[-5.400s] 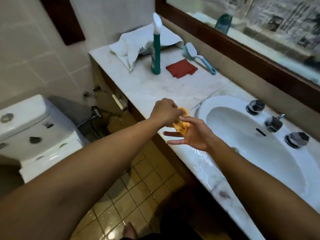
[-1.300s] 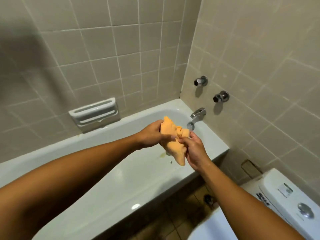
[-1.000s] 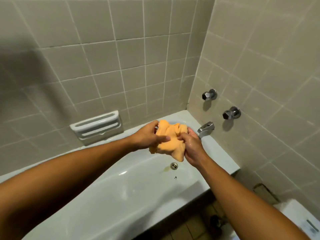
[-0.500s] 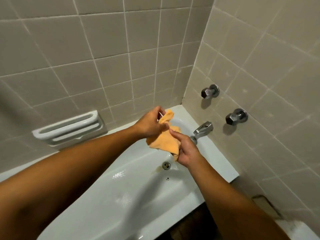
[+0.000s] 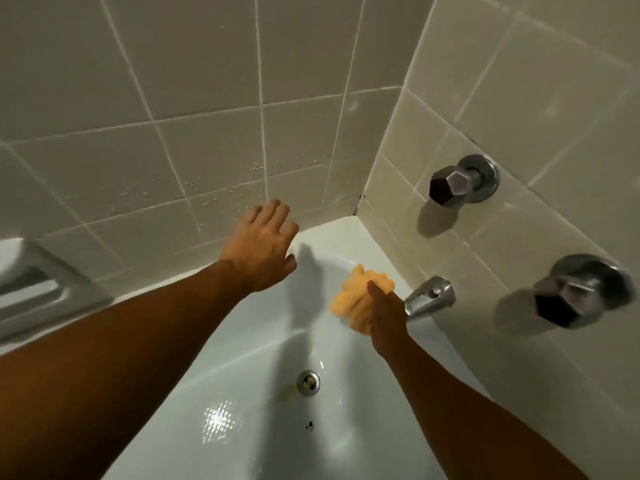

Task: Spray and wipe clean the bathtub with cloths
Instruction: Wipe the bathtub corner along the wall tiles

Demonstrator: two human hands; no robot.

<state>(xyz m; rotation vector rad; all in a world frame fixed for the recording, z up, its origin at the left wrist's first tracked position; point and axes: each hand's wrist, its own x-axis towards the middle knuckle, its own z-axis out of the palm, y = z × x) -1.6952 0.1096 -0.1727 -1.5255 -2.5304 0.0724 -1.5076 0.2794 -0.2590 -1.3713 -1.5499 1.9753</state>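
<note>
The white bathtub (image 5: 242,427) fills the lower middle of the view, with its metal drain (image 5: 308,383) below my hands. My right hand (image 5: 386,315) grips a bunched orange cloth (image 5: 353,301) over the tub's inner end wall, just left of the chrome spout (image 5: 429,299). My left hand (image 5: 261,245) reaches with straight fingers toward the tiled back wall above the tub's rim and holds nothing. Whether its fingertips touch the tiles I cannot tell.
Two chrome tap handles (image 5: 460,180) (image 5: 575,294) stick out of the tiled right wall above the spout. A white soap holder (image 5: 31,289) is set into the back wall at the left edge. Water drops speckle the back tiles.
My left hand has let go of the orange cloth and reached out toward the back wall. My right hand alone now holds the cloth, lower and nearer the spout. The view has moved closer to the corner.
</note>
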